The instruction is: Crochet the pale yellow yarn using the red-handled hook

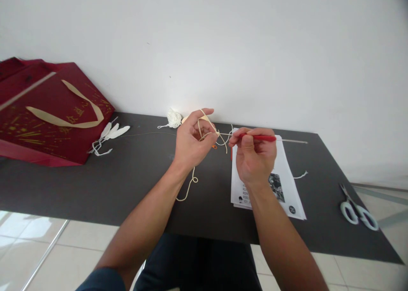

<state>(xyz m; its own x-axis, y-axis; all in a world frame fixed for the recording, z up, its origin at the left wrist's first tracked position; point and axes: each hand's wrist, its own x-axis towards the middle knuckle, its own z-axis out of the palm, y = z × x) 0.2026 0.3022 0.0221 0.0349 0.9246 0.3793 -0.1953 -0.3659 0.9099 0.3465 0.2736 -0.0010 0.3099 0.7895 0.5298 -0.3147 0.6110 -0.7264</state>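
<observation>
Cream yarn [195, 180] loops over the raised index finger of my left hand [194, 140], whose thumb and other fingers pinch a small bit of it. From there a tail of the yarn hangs down and curls on the table. My right hand [255, 155] grips a crochet hook [263, 138] by its red handle, its thin metal shaft pointing left to the pinched yarn. The hook's other metal end sticks out to the right. Loose yarn ends dangle between the hands. Under my right hand lie printed pattern sheets [287, 197], partly covered by my wrist.
A white yarn ball [174, 118] sits behind my left hand. White crocheted pieces [114, 131] with loose tails lie beside a dark red gift bag [51, 116]. Scissors [358, 210] rest near the right edge of the dark table [137, 172]; a small orange clip [214, 146] lies between my hands.
</observation>
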